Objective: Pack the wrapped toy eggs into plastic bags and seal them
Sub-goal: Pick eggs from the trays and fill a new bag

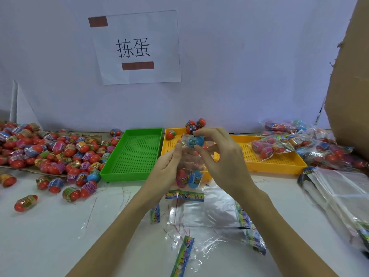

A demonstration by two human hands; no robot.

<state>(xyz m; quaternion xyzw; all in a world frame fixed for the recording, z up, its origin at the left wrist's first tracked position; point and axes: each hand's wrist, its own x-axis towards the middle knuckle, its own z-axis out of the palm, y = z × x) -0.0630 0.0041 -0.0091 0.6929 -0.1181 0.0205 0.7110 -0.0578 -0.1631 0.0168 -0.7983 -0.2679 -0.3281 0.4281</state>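
Observation:
My left hand holds up a clear plastic bag by its mouth, above the table in front of the trays. Two wrapped eggs, one red and one blue, lie at the bag's bottom. My right hand pinches a blue wrapped egg between thumb and forefinger, right at the bag's opening. A big heap of wrapped toy eggs, mostly red, covers the table at the left.
A green tray stands left of a yellow tray holding a few eggs. Filled bags pile at the right. Flat empty bags lie before me, a stack of them at the right. A cardboard box rises far right.

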